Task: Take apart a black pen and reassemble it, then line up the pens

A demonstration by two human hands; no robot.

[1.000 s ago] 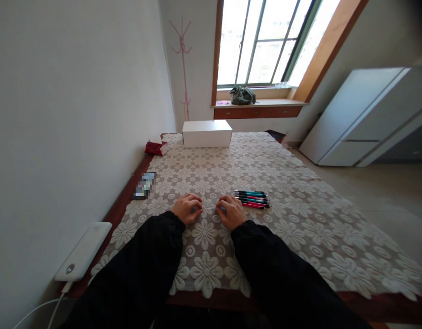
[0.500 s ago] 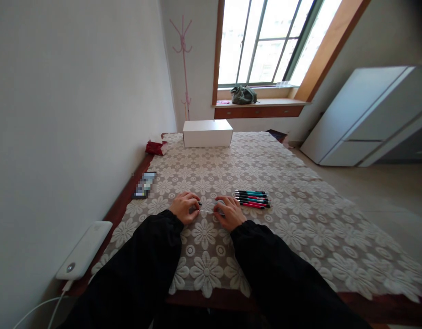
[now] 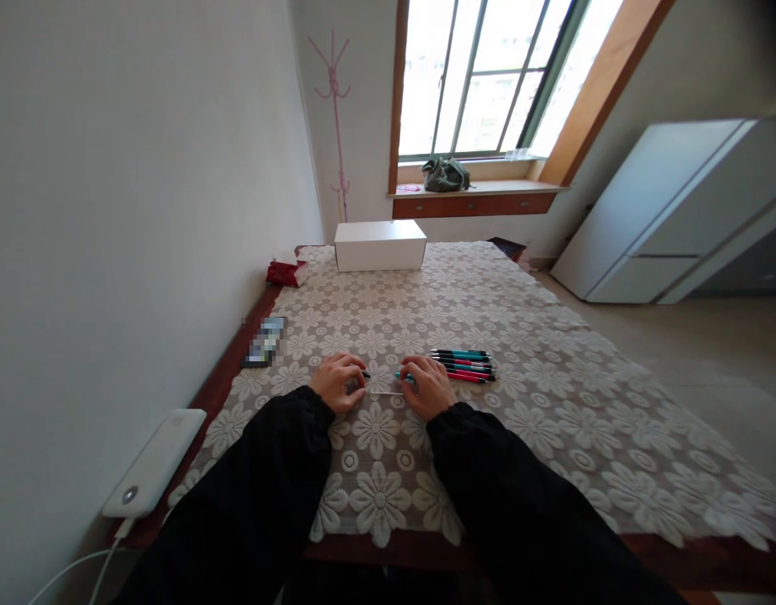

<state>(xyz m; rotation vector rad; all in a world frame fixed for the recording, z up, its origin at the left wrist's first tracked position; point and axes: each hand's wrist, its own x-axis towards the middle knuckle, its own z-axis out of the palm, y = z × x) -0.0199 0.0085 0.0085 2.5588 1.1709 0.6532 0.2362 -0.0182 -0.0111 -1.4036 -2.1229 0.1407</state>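
Note:
My left hand (image 3: pixel 339 381) rests on the lace tablecloth with thumb and fingers closed round a small dark pen part (image 3: pixel 366 375), most of it hidden by the fingers. Across a narrow gap, my right hand (image 3: pixel 427 386) pinches a teal pen part (image 3: pixel 399 376) whose end pokes out past the fingertips. A thin white stick, like a pen refill (image 3: pixel 386 392), lies in the gap between both hands, its right end close to my right fingers. Just beyond my right hand lies a row of several pens (image 3: pixel 467 366) in teal, black and red.
The flowered lace tablecloth (image 3: pixel 388 315) covers the table. To the left are a phone (image 3: pixel 264 343), a red tissue packet (image 3: pixel 285 273) and a white power bank (image 3: pixel 154 462) with a cable. A white box (image 3: pixel 380 248) stands at the far end.
My right hand has shifted slightly right, and the teal part now shows at its fingertips. More of the white stick is visible between the hands. My left hand has hardly moved.

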